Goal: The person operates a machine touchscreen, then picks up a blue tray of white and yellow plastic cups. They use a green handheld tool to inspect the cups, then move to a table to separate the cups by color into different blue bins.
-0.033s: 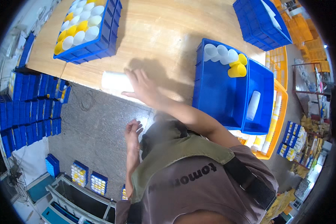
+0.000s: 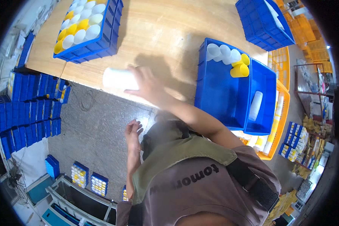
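My right hand (image 2: 146, 83) reaches across to the table's near edge, fingers and thumb closed round one end of a white cylinder-shaped cup (image 2: 118, 79). Glare washes out the cup, so I cannot tell whether it is one or a nested stack. My left hand (image 2: 133, 130) hangs in front of the table edge, over the floor, its fingers loosely bent and apart with nothing seen in them. To the right, a blue crate (image 2: 220, 98) has white cups (image 2: 224, 52) and yellow cups (image 2: 240, 70) along its far side.
A full blue crate of white and yellow cups (image 2: 79, 36) stands far left on the wooden table (image 2: 158, 26). A smaller blue bin (image 2: 265, 75) holds a white cup stack (image 2: 256, 106). Another blue crate (image 2: 258, 28) sits far right. Stacked crates (image 2: 30, 107) line the left.
My right hand and the white cup have shifted very slightly to the right. My left hand has barely moved.
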The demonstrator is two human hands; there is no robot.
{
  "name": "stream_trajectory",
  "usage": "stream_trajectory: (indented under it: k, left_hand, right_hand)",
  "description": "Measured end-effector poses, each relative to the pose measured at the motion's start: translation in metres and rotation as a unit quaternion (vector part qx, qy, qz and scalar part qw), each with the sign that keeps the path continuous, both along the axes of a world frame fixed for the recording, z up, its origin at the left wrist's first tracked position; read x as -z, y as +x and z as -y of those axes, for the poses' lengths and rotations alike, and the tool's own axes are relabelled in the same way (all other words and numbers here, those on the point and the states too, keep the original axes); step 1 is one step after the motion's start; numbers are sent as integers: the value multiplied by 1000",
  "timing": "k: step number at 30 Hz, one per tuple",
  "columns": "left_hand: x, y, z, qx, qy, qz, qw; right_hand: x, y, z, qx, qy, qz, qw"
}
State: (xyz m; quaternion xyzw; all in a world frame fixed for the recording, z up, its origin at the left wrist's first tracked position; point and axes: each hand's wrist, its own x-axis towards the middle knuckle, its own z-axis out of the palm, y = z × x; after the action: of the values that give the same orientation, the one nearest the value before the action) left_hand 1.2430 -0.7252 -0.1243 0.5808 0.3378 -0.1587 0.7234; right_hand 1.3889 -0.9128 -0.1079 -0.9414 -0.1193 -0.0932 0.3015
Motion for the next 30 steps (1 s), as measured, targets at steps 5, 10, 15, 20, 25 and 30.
stream_trajectory:
  k: [5,10,15,20,25,30]
  left_hand:
    - [-36,29,11,199,454,227,838]
    - [-98,87,24,442,679,481,335]
    - [-135,92,34,638,240,217,699]
    - [-128,77,68,712,-115,149,677]
    - [-122,51,106,715,-177,146,660]
    - [-128,37,130,705,-147,136,680]
  right_hand:
    - [12,-4,22,-46,-185,-107,976]
    - [-9,-48,11,-143,190,-355,904]
    - [-108,-115,100,-118,139,-37,983]
    - [-138,-164,128,-300,159,-234,911]
    - [-126,-201,151,-261,237,-171,920]
    - [-139,-218,180,-198,225,-128,945]
